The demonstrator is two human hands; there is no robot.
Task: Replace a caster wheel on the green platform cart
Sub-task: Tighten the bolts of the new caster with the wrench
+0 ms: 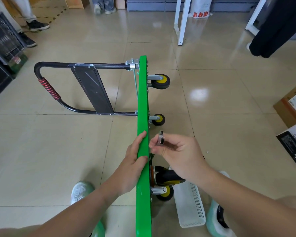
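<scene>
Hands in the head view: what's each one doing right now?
Left hand: grips the edge of the green platform cart.
Right hand: pinches a small metal tool; its kind cannot be told.

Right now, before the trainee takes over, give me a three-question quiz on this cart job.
1. True or false: the green platform cart lies flat on all its wheels.
2. The right hand pinches: A) a small metal part; B) a hammer; C) nothing.
3. Fill in: the ___ hand grips the cart's top edge.

Key: 1 false, it stands on its edge; 2 A; 3 the left hand.
</scene>
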